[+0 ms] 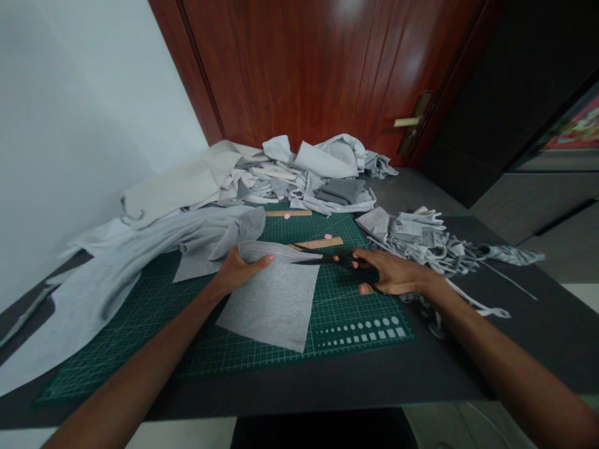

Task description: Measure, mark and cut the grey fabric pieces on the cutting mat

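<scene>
— Grey jersey under your left hand (241, 271), right?

— Right. Your grey jersey square (269, 305) lies on the green cutting mat (355, 312), near the mat's middle, with a striped band along its far edge. Your hand is half open, fingers curled over that band and pinching it.

— And your right hand (390, 272)?

— Closed around the handles of your black scissors (327, 257), just right of the square. Their slightly parted blades reach the band's end; whether they bite the cloth, you can't tell from here.

— Any writing?

— Nothing readable. The mat carries a printed grid and rows of small circles and squares near its front edge.

— What's beyond the mat?

— Two tan rulers (289, 213) with pink markers (327, 237) lie on it, and a heap of grey offcuts (299, 178) sits past its far edge. Cut grey strips (416, 234) lie to its right on the dark worktop (468, 368), a grey garment (140, 262) spreads to its left, and a reddish wooden door (299, 68) stands behind it.
</scene>
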`<state>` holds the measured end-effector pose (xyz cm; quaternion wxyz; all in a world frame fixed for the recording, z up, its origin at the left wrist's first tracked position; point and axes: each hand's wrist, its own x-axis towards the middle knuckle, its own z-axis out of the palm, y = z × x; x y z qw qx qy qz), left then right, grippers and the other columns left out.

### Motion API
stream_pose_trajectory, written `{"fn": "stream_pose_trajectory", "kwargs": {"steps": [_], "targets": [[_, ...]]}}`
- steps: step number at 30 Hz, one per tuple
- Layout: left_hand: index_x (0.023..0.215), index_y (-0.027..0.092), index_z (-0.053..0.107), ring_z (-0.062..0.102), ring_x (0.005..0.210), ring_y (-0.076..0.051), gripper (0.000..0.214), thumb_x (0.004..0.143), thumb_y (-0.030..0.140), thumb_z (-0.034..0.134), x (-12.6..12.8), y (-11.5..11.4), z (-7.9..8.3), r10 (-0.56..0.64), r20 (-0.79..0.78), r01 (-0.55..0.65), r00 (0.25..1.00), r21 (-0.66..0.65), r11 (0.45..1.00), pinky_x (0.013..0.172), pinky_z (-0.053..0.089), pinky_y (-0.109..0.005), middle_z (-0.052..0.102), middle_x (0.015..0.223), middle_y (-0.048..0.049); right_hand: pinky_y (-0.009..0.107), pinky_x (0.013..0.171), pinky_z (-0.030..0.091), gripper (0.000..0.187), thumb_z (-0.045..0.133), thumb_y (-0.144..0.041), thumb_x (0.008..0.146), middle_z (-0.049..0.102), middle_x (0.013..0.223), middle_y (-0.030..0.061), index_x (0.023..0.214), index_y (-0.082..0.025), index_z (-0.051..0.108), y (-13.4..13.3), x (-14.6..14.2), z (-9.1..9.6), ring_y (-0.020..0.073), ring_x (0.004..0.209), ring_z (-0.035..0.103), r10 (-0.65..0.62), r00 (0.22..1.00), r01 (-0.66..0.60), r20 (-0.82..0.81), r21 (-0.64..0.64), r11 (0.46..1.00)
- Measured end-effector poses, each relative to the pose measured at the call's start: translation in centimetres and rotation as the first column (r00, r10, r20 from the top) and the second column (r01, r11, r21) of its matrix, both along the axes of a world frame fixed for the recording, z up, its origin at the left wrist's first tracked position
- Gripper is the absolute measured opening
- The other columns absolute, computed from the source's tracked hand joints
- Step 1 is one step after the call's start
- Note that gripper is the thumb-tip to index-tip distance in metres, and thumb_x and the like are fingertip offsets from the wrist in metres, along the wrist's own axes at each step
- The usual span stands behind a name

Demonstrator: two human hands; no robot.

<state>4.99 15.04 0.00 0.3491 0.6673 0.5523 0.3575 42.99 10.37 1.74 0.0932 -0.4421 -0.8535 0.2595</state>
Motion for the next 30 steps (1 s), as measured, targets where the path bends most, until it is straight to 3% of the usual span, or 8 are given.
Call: {"fn": "stream_pose_trajectory", "kwargs": {"steps": [25, 30], "targets": [[0.087, 0.019, 0.074, 0.076, 0.088, -0.027, 0.039, 0.068, 0.052, 0.081, -0.02, -0.2, 0.17, -0.038, 0.022, 0.038, 0.999, 0.016, 0.999, 0.08, 0.066, -0.036, 0.081, 0.092, -0.0048, 0.039, 0.085, 0.049, 0.046, 0.075, -0.053, 0.081, 0.069, 0.105, 0.0075, 0.108, -0.023, 0.053, -0.07, 0.02, 0.0, 0.0287, 0.097, 0.066, -0.012, 1.0, 0.012, -0.015, -0.028, 1.0], [0.087, 0.019, 0.074, 0.076, 0.089, -0.027, 0.039, 0.067, 0.052, 0.081, 0.0, -0.18, 0.16, -0.002, -0.008, 0.002, 1.0, 0.008, 1.0, 0.081, 0.065, -0.035, 0.081, 0.091, -0.0048, 0.037, 0.078, 0.048, 0.045, 0.075, -0.054, 0.08, 0.069, 0.1, 0.0063, 0.106, -0.023, 0.055, -0.08, 0.03, -0.01, 0.0267, 0.09, 0.065, -0.007, 1.0, 0.007, -0.028, -0.013, 1.0]]}}
